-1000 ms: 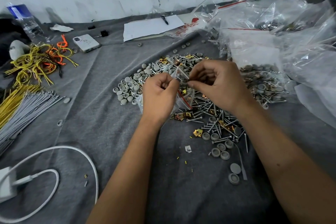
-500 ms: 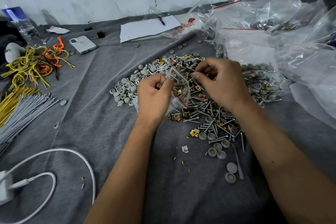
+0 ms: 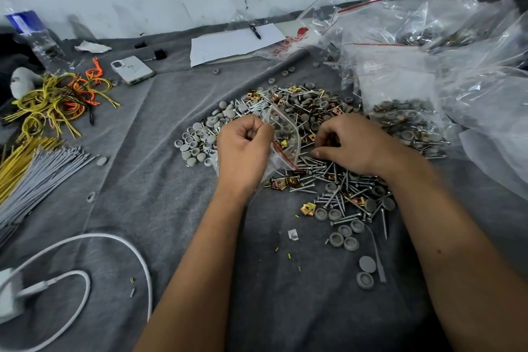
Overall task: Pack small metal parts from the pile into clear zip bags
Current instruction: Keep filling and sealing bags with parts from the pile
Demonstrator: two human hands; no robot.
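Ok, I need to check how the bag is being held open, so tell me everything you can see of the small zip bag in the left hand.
The zip bag is small, clear, thin plastic with a red line along its zip edge. The left hand pinches one side of its mouth, holding it open and tilted toward the right hand, which is down on the pile. A few parts show through it, some brass-coloured. Its lower part is hidden behind the left hand; it sits above the pile.
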